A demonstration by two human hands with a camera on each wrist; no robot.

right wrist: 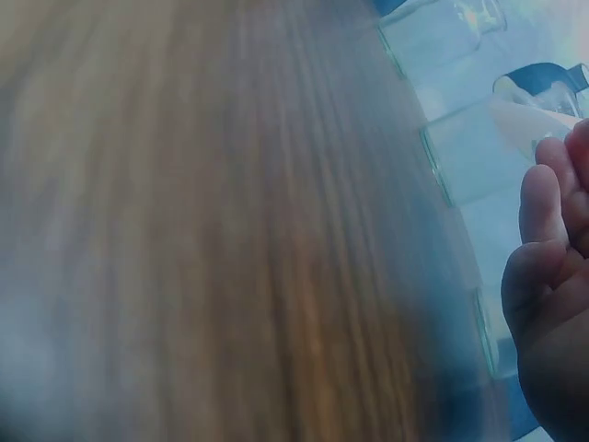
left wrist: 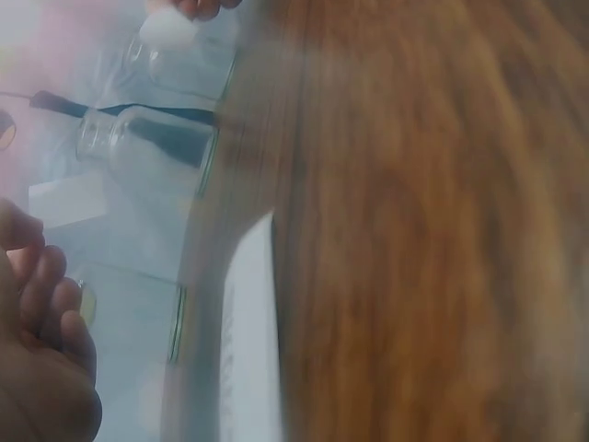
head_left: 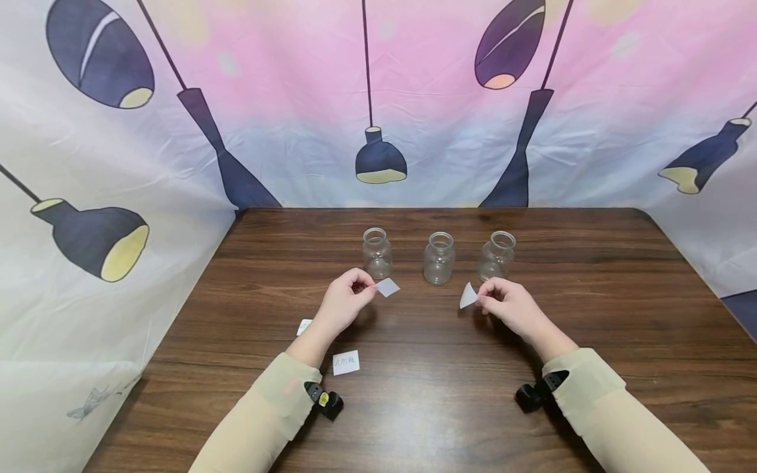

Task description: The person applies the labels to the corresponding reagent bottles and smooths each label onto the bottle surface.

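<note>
My left hand (head_left: 345, 303) pinches a small square of white paper (head_left: 388, 287) at its corner, just in front of the left glass jar (head_left: 377, 256). In the left wrist view that paper (left wrist: 69, 200) sticks out past the fingertips. Between thumb and fingers of my right hand (head_left: 516, 307) is a second piece of white paper (head_left: 468, 296), curled, near the right glass jar (head_left: 495, 259). The right wrist view shows this paper (right wrist: 529, 122) beyond the fingers. Midway between the hands stands the middle glass jar (head_left: 439, 263). All three jars are upright, lidless and see-through.
A paper slip with handwriting (head_left: 345, 362) lies on the brown wooden table (head_left: 437, 407), right of the left forearm. Another slip (head_left: 304, 326) is partly covered by that wrist. Behind the table hangs a cloth backdrop (head_left: 319, 151) with printed lamps.
</note>
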